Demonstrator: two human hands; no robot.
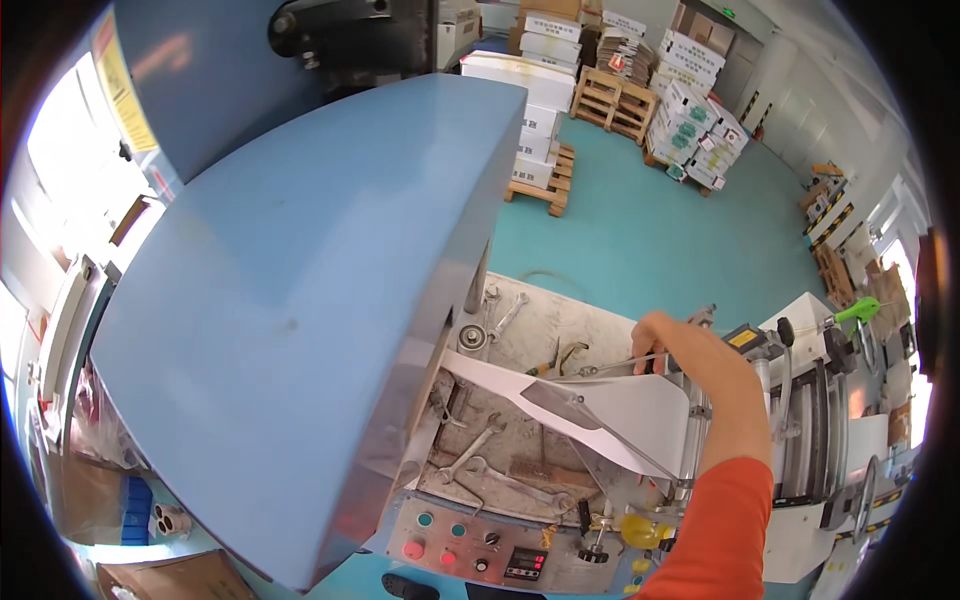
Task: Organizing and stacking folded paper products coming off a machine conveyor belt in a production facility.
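My right arm, in an orange sleeve (722, 520), reaches forward over the right side of a machine. At its far edge my right hand (652, 338) has its fingers curled down and closed around a thin metal rod (610, 369). Below the hand, a white paper web (640, 420) runs from the blue cover (300, 270) toward the rollers (800, 420) on the right. Pliers (572, 356) lie just left of the rod. A second slanting rod (625, 440) crosses above the paper. The fingertips are partly hidden. My left hand is out of view.
Several wrenches (472, 450) lie on the machine bed around the paper. A control panel (470, 545) with buttons and a lit display sits at the near edge. A green-handled tool (858, 310) sticks up at right. Boxes on pallets (615, 100) stand on the green floor behind.
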